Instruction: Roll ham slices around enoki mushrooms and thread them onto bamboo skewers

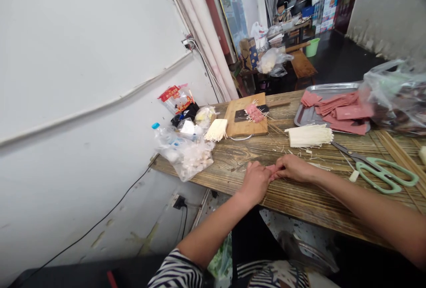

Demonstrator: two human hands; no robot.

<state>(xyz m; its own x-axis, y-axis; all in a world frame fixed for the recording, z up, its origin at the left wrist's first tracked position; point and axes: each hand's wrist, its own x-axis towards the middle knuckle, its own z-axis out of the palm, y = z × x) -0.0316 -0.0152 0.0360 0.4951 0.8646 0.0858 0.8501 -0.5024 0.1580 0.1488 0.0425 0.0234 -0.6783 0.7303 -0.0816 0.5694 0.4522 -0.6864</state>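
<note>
My left hand (255, 182) and my right hand (293, 168) meet near the front edge of the wooden table, fingers pinched on a pink meat slice (271, 171). Only a small part of the slice shows between them; what lies inside it is hidden. Just beyond my right hand is a bunch of enoki mushrooms (309, 136). Similar pink slices (346, 108) overlap in a metal tray (301, 117) at the back right. Ahead on the left, pink rolls with enoki ends sticking out (254, 112) rest on a dark knife blade (240, 116) over a cutting board (233, 128).
Green-handled scissors (382, 172) lie to the right, beside wooden sticks (399, 157). A clear plastic bag (396, 97) crowds the tray. More enoki (217, 129) and a plastic bag (186, 150) sit at left by the wall. A person (282, 14) is in the far background.
</note>
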